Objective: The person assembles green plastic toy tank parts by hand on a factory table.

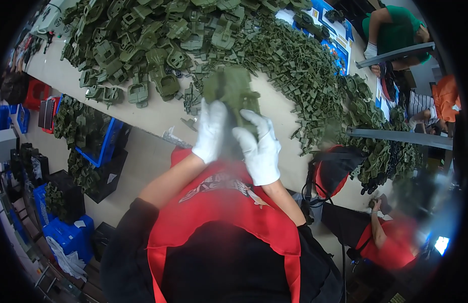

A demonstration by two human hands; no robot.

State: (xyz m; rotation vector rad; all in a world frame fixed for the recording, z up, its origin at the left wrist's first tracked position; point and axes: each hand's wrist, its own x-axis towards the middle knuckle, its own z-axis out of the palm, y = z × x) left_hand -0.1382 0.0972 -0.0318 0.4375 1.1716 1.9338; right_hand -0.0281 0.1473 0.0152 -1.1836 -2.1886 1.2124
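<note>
Green part [237, 86] over the tabletop [158, 117]
Likely light, stiff; best pinched by its edges. Left hand [212, 129] and right hand [261, 147], half-curled, grip its near end.

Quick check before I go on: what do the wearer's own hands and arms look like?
The left hand and right hand wear white gloves ending around the wrist. Both forearms are uncovered; black sleeves reach to about the elbows.

Blue bin [67, 230] w/ wht cloth [67, 261]
</note>
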